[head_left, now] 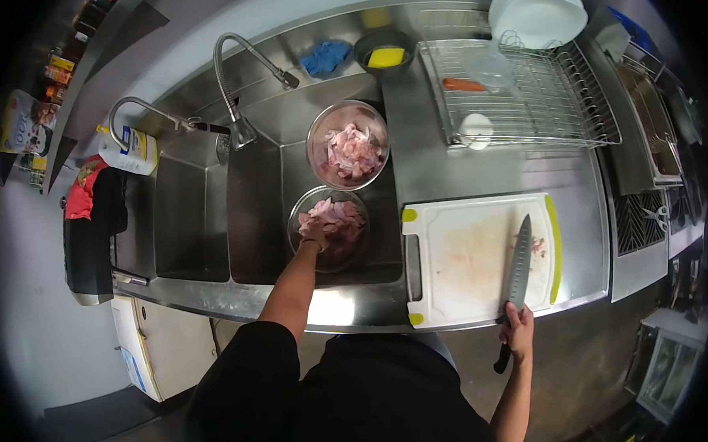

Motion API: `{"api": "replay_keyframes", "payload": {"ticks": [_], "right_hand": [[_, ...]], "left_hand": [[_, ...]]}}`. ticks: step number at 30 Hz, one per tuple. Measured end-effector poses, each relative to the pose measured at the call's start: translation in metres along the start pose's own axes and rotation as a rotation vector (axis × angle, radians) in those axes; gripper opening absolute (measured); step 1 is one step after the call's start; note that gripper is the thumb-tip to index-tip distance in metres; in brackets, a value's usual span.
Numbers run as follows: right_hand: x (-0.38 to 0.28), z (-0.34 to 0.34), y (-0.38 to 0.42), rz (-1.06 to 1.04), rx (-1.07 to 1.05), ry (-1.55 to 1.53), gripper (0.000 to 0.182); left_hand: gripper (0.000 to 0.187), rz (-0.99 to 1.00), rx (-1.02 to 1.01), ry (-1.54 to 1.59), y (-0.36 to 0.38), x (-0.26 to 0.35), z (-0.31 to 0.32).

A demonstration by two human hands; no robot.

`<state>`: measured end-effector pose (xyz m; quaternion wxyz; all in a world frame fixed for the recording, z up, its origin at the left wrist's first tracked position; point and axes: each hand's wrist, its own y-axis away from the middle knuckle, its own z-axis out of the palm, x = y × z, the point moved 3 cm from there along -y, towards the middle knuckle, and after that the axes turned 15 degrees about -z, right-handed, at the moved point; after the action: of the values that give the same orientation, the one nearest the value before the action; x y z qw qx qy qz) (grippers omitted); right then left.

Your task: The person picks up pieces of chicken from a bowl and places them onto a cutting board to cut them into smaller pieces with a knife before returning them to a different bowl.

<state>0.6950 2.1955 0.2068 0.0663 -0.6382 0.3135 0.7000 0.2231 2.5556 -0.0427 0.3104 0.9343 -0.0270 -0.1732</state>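
Observation:
My left hand (314, 233) reaches into the nearer metal bowl (293, 232), among pieces of raw meat (340, 214); its fingers are hard to make out there. Behind that bowl, a second metal bowl (314, 136) holds more pale pink raw meat (352, 151). Both bowls are in the right-hand sink basin. In my right hand (517, 331) is the black handle of a kitchen knife (519, 264), fingers wrapped round it. Its long blade points away from me over a white cutting board (463, 257) with green corners. Small meat scraps (538, 246) lie right of the blade.
Two faucets (232, 81) rise behind the steel sink (250, 252). A wire dish rack (525, 94) with white plates (539, 20) stands beyond the board. A blue cloth (326, 58) and a dark bowl with a yellow sponge (386, 57) sit at the back. Scissors (656, 218) are far right.

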Motion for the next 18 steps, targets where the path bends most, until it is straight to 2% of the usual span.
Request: {"api": "replay_keyframes", "payload": {"ticks": [2, 6, 8, 9, 11, 12, 14, 18], "right_hand": [[-0.001, 0.002, -0.001, 0.010, 0.030, 0.024, 0.022], [-0.004, 0.004, -0.001, 0.015, 0.045, 0.103, 0.020], [-0.005, 0.004, -0.001, 0.023, 0.064, 0.144, 0.021], [-0.005, 0.006, 0.000, 0.023, 0.072, 0.179, 0.021], [-0.008, 0.009, 0.000, 0.027, 0.100, 0.202, 0.021], [-0.008, 0.010, 0.001, 0.031, 0.122, 0.220, 0.021], [-0.005, 0.012, 0.004, 0.029, 0.147, 0.221, 0.021], [-0.008, 0.019, 0.007, 0.010, 0.224, 0.242, 0.021]], "left_hand": [[0.066, -0.185, 0.023, 0.214, 0.028, 0.010, -0.021], [0.064, -0.196, -0.067, 0.140, 0.003, 0.033, -0.002], [0.052, -0.119, 0.040, -0.005, -0.032, 0.041, 0.038], [0.052, -0.113, 0.035, -0.005, -0.019, 0.045, 0.024], [0.039, -0.294, 0.014, 0.383, 0.027, 0.050, -0.035], [0.039, -0.292, 0.010, 0.383, 0.016, 0.048, -0.026], [0.037, -0.152, 0.171, 0.147, -0.013, 0.047, 0.005], [0.034, -0.195, 0.320, 0.279, -0.003, 0.040, -0.006]]}}
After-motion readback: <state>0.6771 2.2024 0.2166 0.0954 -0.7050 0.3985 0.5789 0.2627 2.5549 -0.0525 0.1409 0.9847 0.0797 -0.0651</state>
